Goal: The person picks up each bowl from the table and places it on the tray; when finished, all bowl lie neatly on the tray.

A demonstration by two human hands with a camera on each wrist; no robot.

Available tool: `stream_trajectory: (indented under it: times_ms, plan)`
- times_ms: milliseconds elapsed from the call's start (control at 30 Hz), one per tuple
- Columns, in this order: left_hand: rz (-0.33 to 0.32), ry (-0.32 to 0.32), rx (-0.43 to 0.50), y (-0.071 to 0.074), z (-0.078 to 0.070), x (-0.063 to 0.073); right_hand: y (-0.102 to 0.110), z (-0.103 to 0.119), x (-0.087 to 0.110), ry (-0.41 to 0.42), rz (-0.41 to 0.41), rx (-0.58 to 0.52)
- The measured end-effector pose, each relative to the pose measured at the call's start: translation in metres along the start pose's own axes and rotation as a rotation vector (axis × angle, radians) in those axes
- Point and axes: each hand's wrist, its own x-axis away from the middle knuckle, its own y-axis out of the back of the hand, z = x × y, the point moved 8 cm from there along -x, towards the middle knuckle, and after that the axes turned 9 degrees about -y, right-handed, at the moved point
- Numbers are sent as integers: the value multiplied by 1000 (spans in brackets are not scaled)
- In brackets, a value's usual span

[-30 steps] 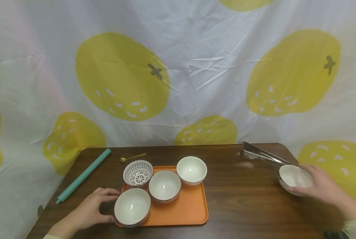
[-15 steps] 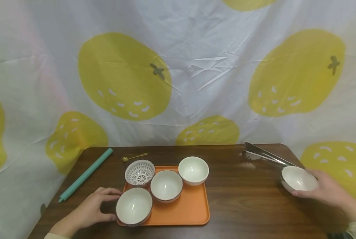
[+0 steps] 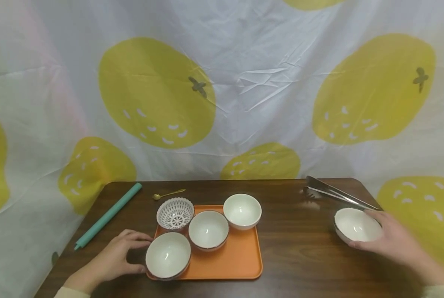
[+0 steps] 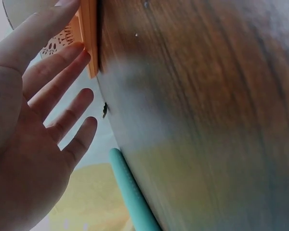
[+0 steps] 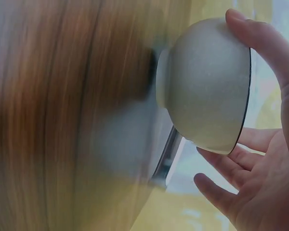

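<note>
My right hand (image 3: 391,239) holds a white bowl (image 3: 356,225) with a thin dark rim, thumb on the near side and fingers on the far side. In the right wrist view the bowl's foot (image 5: 162,79) faces the table with a narrow gap. My left hand (image 3: 112,257) is beside the orange tray (image 3: 238,260), thumb and fingers spread around the left side of a dark-rimmed white bowl (image 3: 167,254) on it. The left wrist view shows its fingertips (image 4: 77,46) right at the tray's edge.
Also on the tray are a patterned bowl (image 3: 175,213), a dark-rimmed bowl (image 3: 208,228) and a plain white bowl (image 3: 242,209). A teal rolled stick (image 3: 108,217) lies left, a small gold spoon (image 3: 167,194) behind, and metal tongs (image 3: 337,193) at the back right.
My right hand has carried its bowl slightly left from the table's right side, away from the tongs' near end. The left hand stays beside the tray.
</note>
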Motion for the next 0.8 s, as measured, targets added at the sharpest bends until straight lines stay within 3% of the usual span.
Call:
stream_trajectory:
  times_ms: [433, 633, 800]
  plan:
    - [3, 7, 2, 1, 0, 0, -27, 104, 21, 151, 4, -21]
    - [2, -9, -23, 2, -2, -2, -43, 138, 28, 190, 19, -33]
    - [39, -1, -23, -1, -3, -4, -52, 169, 37, 262, 8, -49]
